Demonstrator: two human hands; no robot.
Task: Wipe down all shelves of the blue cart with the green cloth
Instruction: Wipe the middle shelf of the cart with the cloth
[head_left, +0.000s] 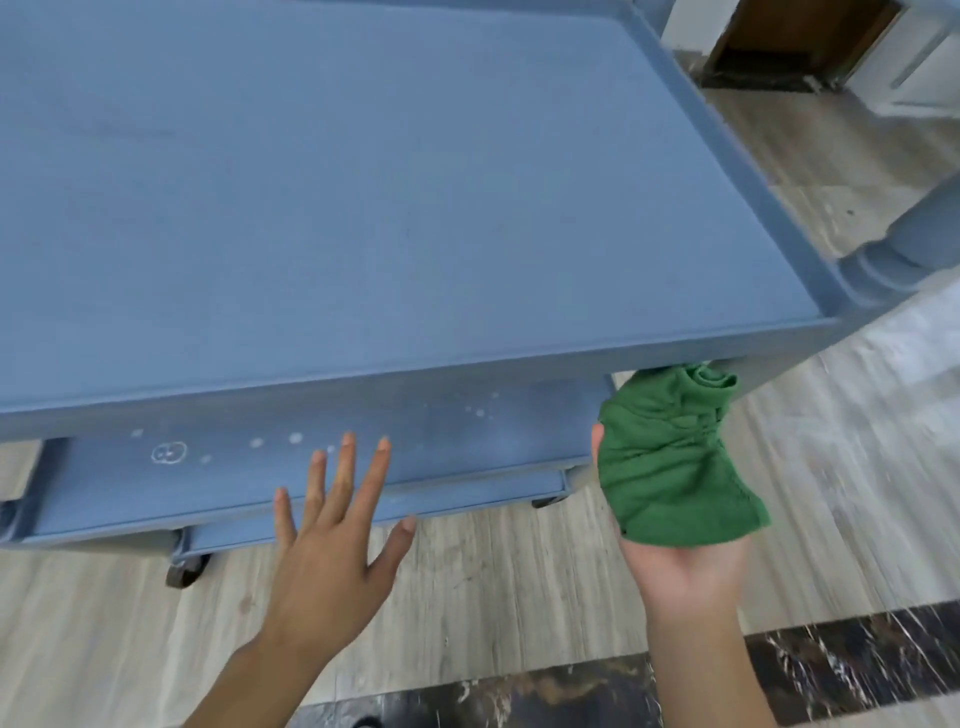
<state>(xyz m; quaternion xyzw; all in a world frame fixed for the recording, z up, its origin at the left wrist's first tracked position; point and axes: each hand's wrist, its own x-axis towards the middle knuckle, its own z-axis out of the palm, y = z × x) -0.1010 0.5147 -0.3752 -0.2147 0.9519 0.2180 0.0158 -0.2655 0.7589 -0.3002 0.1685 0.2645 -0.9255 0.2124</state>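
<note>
- Right hand (685, 571) is gripping the bunched green cloth (670, 457) beside the front corner of the blue cart (363, 208).
- Left hand (332, 540) is hovering at the lower shelf (415, 441), fingers spread, empty.
- Flattening the cloth and pressing over the white spots (295, 439) should be serving best.

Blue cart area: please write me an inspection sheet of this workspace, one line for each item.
Surface: top shelf is bare, with a raised rim; lower shelf shows white spots and a ring mark.
Job's things: green cloth, bunched, near the cart's front corner.
Clutter: nothing seen.
Hands: left hand has its fingers spread over the lower shelf's edge; right hand is palm up and holds the cloth, its fingers hidden behind it.
Cables: nothing seen.
Surroundings: wood-look floor, dark marbled strip, caster, white cabinet beyond.
</note>
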